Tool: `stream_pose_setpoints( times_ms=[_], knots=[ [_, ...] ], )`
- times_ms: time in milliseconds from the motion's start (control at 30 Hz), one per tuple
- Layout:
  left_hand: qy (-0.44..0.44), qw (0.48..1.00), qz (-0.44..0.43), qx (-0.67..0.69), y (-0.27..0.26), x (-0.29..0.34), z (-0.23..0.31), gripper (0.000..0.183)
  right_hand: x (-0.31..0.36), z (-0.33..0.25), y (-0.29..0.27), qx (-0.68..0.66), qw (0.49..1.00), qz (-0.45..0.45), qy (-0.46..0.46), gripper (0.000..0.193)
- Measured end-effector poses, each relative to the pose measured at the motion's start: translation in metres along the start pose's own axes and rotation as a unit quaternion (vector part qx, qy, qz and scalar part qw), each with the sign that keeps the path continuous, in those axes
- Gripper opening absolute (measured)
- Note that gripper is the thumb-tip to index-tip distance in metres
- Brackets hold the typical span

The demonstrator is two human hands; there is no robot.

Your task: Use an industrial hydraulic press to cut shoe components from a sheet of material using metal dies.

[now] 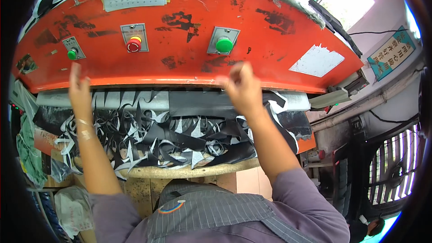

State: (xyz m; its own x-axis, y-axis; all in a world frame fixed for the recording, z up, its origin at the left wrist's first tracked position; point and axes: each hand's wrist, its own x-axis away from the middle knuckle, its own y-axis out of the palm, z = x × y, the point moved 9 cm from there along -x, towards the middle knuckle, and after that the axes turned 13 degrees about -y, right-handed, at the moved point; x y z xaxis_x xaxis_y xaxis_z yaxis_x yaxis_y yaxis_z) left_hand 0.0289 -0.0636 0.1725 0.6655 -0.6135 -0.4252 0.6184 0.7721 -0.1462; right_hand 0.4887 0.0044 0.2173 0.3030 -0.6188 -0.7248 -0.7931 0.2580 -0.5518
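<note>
In front of a red machine's panel (265,60), my left hand (80,91) is raised with its fingers stretched upward, empty. Its fingertips are just below a small green push button (72,54). My right hand (244,89) is up too, a little below a larger green push button (224,45). Its fingers are bent and slightly blurred, the thumb stands apart, and nothing shows in it. Between my forearms lie tangled black scraps (157,135) with white undersides, full of cut-outs. A flat black sheet (198,104) runs under the panel's lower edge.
A red emergency stop knob (134,44) sits between the green buttons. The bench's rounded front edge (193,170) is close to my apron. Plastic bags (74,209) stand at the left. A large fan (396,173) and another person (371,229) are at the right.
</note>
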Motion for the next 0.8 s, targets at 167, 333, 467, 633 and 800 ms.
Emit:
stream_pose_setpoints(
  times_ms=[167, 333, 467, 633, 800],
  knots=[
    [-0.175, 0.895, -0.394, -0.112, 0.1, 0.233, 0.029, 0.015, 0.162, -0.06, 0.035, 0.001, 0.917, -0.4, 0.008, 0.041],
    [0.079, 0.877, -0.441, -0.175, 0.126, 0.345, 0.08, 0.014, 0.23, -0.075, 0.043, 0.088, 0.908, -0.404, -0.065, 0.049],
    [0.108, 0.876, -0.404, -0.242, 0.138, 0.349, 0.084, 0.012, 0.216, -0.067, 0.038, 0.098, 0.919, -0.38, -0.037, 0.042],
    [0.093, 0.881, -0.397, -0.24, 0.153, 0.341, 0.086, 0.014, 0.209, -0.058, 0.037, 0.08, 0.926, -0.363, -0.07, 0.014],
    [0.076, 0.782, -0.525, -0.326, 0.187, 0.313, 0.083, 0.027, 0.171, -0.011, 0.037, -0.091, 0.857, -0.504, 0.048, 0.031]
  ],
)
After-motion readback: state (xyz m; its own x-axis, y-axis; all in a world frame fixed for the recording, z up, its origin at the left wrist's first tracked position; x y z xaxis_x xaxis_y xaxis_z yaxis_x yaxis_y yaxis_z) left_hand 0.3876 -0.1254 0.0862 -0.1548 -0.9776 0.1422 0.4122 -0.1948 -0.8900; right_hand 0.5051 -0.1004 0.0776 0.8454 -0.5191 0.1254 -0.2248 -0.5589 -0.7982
